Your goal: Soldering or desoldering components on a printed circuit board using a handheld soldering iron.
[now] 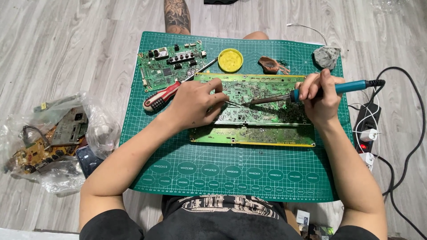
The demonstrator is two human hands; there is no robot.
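Observation:
A large green circuit board (262, 129) lies on a green cutting mat (231, 171). My right hand (321, 95) grips a blue-handled soldering iron (351, 86), its metal tip resting on the board's middle. My left hand (195, 104) rests on the board's left part and pinches thin metal tweezers (232, 104) whose points meet the iron's tip.
A smaller circuit board (171, 64), a red-handled screwdriver (161, 97), a yellow round tin (230, 60), a brown clump (271, 65) and a grey wad (326, 57) sit along the mat's far side. A plastic bag of boards (53, 142) lies left; a power strip (367, 129) with cables right.

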